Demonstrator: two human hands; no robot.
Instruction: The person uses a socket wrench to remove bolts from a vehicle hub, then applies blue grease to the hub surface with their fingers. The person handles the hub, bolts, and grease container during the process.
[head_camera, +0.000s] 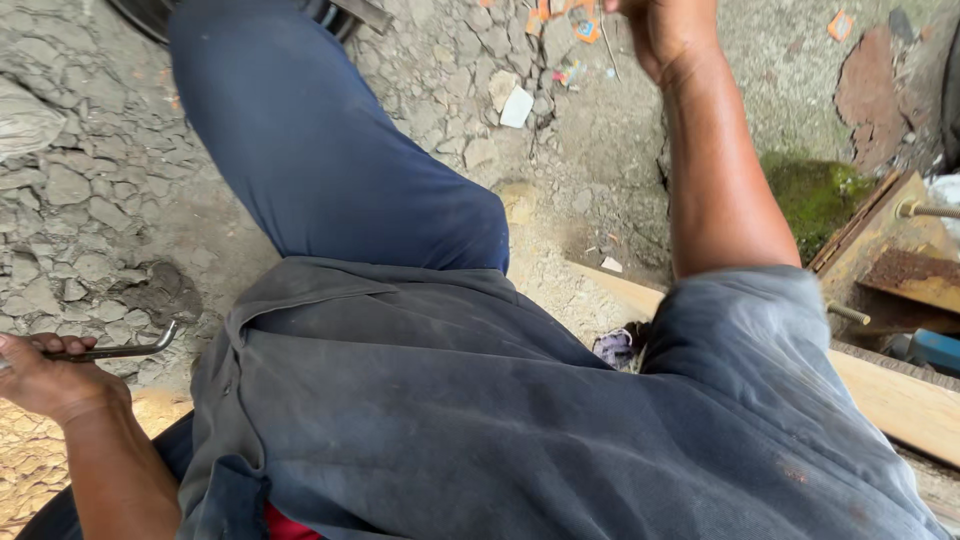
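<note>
1. Counted: two hands, one bent metal rod (118, 350), one raised knee in blue trousers (330, 160), one wooden plank (900, 400).
2. Left hand (45, 378): closed in a fist around the rod at the left edge of view; the rod's hooked end points right, over the cracked stone ground (90, 200).
3. Right hand (665, 30): at the top edge, largely cut off; its grip cannot be told.
4. Open room: bare ground lies left of the knee; the knee and grey shirt (500, 420) fill the middle, between the two arms.
5. Surroundings: litter scraps (517, 105) above, a moss patch (815, 190) and rusty metal pieces (900, 265) at right, near the plank.
</note>
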